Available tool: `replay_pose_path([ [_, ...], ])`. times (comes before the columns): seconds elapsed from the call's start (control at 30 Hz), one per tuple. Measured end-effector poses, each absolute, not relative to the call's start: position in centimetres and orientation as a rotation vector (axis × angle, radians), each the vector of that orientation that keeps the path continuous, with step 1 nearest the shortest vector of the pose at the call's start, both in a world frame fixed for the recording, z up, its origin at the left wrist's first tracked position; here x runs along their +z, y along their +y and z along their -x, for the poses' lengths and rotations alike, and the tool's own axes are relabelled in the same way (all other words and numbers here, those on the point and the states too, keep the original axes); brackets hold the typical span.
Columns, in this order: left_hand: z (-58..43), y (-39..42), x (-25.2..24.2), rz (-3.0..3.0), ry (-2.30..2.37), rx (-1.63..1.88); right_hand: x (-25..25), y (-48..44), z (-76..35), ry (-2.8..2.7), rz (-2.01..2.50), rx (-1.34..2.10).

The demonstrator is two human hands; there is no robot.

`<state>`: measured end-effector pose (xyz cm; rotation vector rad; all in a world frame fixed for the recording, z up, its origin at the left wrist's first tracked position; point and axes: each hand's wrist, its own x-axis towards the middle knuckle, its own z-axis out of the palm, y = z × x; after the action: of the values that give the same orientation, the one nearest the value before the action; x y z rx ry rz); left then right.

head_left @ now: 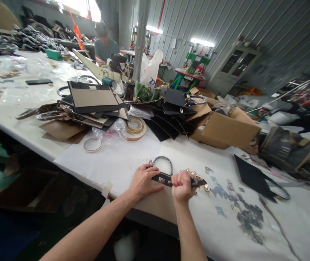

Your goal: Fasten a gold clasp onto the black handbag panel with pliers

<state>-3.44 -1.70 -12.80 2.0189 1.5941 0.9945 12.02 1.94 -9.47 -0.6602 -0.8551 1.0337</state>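
A bag panel lies at the table's front edge, its beige side up and a black strip along its far side. Beyond the strip stands a curved dark handle that looks wrapped in film. My left hand rests on the strip's left part, fingers stretched over it and thumb apart. My right hand is closed in a fist over the strip's right part. What it grips is mostly hidden; a small tip shows at its left side. Small gold-coloured metal fittings lie just beyond the fist.
Bag panels are piled at back left, near rolls of tape. Black bag pieces and a cardboard box stand behind. Small grey metal pieces and a black panel lie at right. Another person sits far back.
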Motion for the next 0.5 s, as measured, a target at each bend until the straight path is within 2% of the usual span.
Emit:
replay_pose_path([
  [0.2,3.6,-1.6,-12.5,-2.054,1.575,1.05,-6.8,-1.4,-17.1,-0.884,0.697,0.981],
  [0.33,4.1,-1.4,-12.4,-1.922,1.531,1.266,-8.3,-4.7,-22.8,-1.298,1.118,0.841],
  [0.5,5.2,-0.7,-13.2,-1.481,1.577,1.45,-10.9,-7.4,-31.7,-1.901,1.57,0.397],
])
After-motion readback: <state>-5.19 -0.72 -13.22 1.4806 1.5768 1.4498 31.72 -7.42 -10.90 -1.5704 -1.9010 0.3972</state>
